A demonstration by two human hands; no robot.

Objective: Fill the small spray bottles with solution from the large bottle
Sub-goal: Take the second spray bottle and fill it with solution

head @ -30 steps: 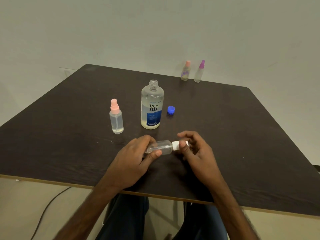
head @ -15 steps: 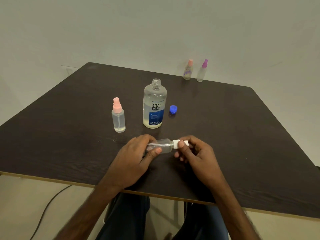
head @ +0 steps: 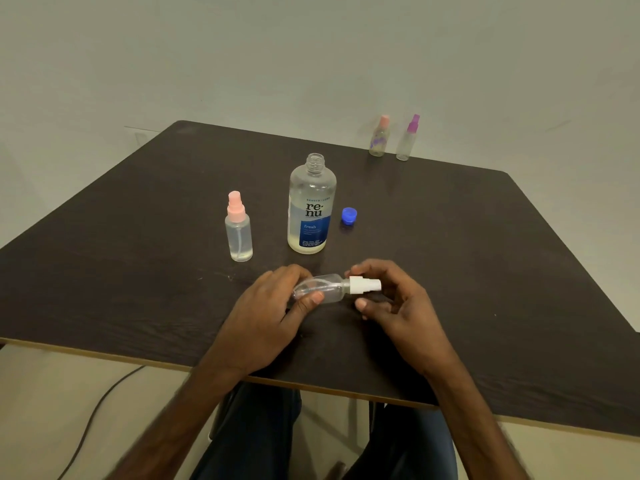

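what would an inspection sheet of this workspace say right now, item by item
surface: dark table, pale edge along the near side
job's things: large bottle upright, uncapped, partly full; blue cap on the table to its right; near pink-topped spray bottle upright to its left; clear spray bottle held on its side; far pink-topped bottle and purple-topped bottle upright at the far edge
clutter: nothing seen
hands: left hand grips the clear bottle's body; right hand curls round its white top
cables: dark cable on the floor, lower left
surroundings: plain wall; person's legs under the table
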